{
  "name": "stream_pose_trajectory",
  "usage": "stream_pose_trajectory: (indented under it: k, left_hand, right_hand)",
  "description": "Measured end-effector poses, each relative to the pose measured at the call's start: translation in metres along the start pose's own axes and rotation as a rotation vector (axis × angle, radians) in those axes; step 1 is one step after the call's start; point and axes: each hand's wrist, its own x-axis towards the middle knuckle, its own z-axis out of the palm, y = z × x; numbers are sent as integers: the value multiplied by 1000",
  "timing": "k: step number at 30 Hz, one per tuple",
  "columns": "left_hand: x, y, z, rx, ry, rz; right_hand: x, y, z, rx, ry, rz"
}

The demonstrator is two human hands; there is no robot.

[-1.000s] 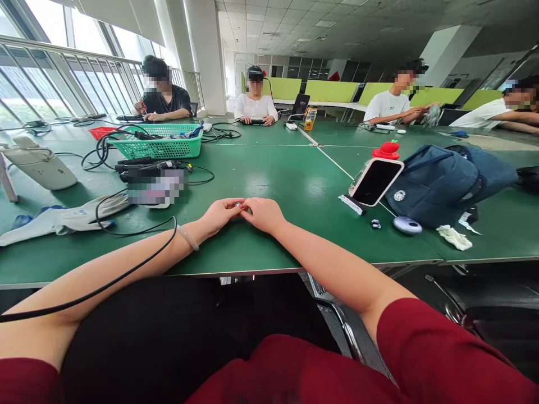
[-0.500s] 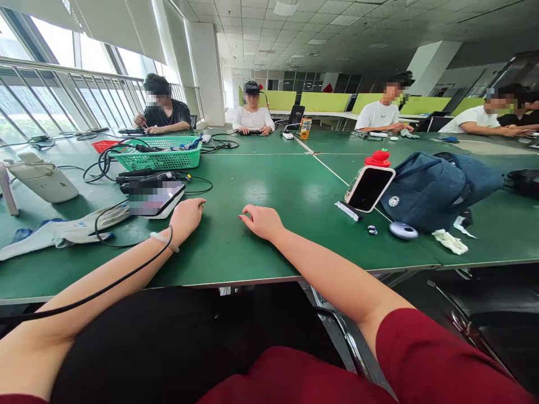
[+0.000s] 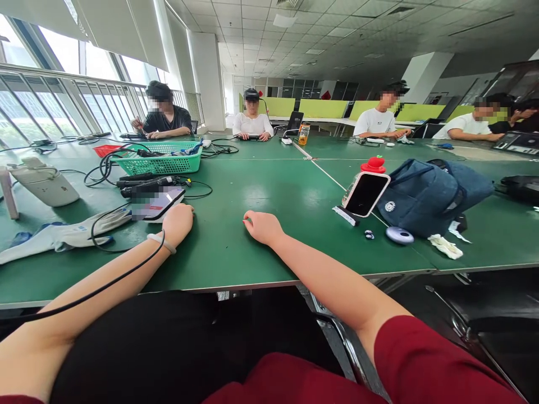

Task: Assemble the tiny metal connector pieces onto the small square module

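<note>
Firstly, the grip, right hand (image 3: 265, 226): resting on the green surface (image 3: 236, 264), fingers curled and opening narrow; nothing shows in it, though the palm is hidden, so full closure cannot be told.
Left hand (image 3: 178, 223): apart from the right, back upward, beside the lower right edge of the flat device (image 3: 162, 205); its fingertips are hidden, so neither width nor contact can be told.
Posture of both: judged a resting step, with no lifting or joining in hand.
Flat device: screen upward, partly blurred; any lift would call for the left fingers to find its edge.
Left wrist: a pale bracelet (image 3: 168, 247), with a black cable (image 3: 96, 292) running over the forearm.
Glove (image 3: 76, 233): grey-white and blue, lying left of the device.
Green basket (image 3: 168, 164): beyond the device, holding cables and other items.
Upright phone (image 3: 366, 193): tilted, to the right, before the blue backpack (image 3: 433, 196).
Round lilac case (image 3: 399, 235): near the backpack, beside a crumpled tissue (image 3: 445, 246).
Far side: several people seated, one in a white top (image 3: 252, 123).
</note>
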Motion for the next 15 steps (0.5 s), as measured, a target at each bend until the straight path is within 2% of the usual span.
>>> stream_pose_trajectory:
  k: [7, 15]
  left_hand:
    - [3, -6, 2, -21, 63, -30]
    - [13, -8, 16, -243, 91, -184]
  right_hand:
    - [3, 3, 3, 40, -60, -18]
    - [5, 7, 2, 106, -104, -28]
